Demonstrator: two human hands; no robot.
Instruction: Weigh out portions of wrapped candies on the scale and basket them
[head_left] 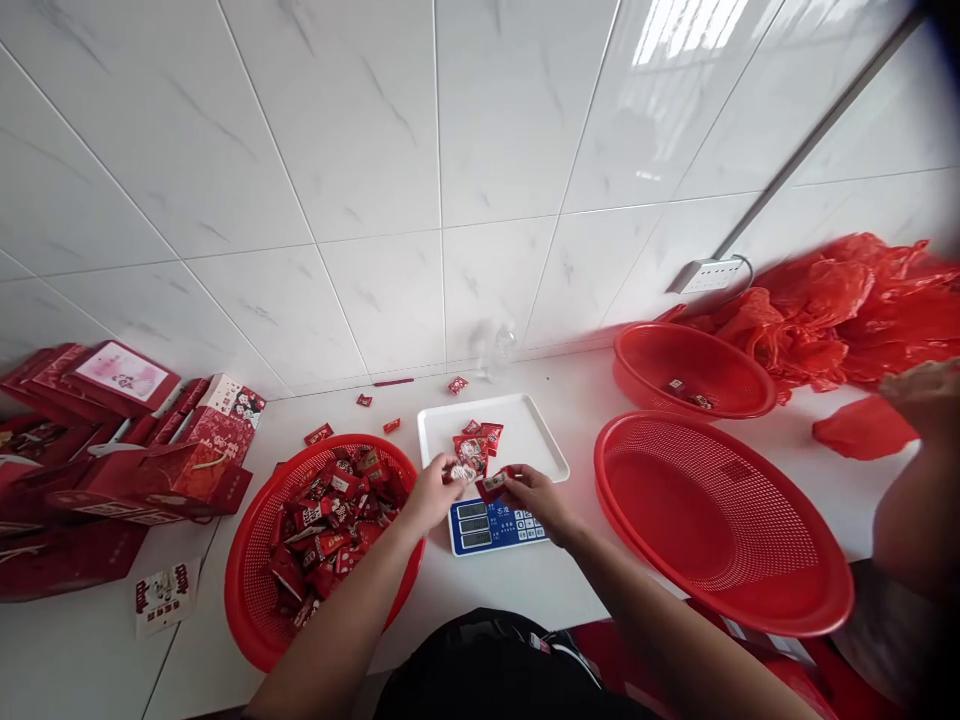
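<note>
My left hand (433, 497) pinches a small white-and-red wrapped candy (463, 473) over the near edge of a digital scale. Close beside it, my right hand (541, 503) has a small red candy packet (493, 485) between thumb and fingers. Several red packets (471, 450) lie on the scale's white tray (532, 428), just beyond my hands. Below them shows the scale's blue panel (491, 525), with its displays and keys. To the left, a red plastic basket (244, 590) holds a heap of red candy packets (337, 520).
On the right stand a red basket (720, 520), a second basket (637, 360) with a few candies inside, and red plastic bags (847, 300). Another person's arm (919, 480) reaches in there. Red gift boxes (150, 470) are at left. A clear bottle (501, 345) stands by the tiled wall.
</note>
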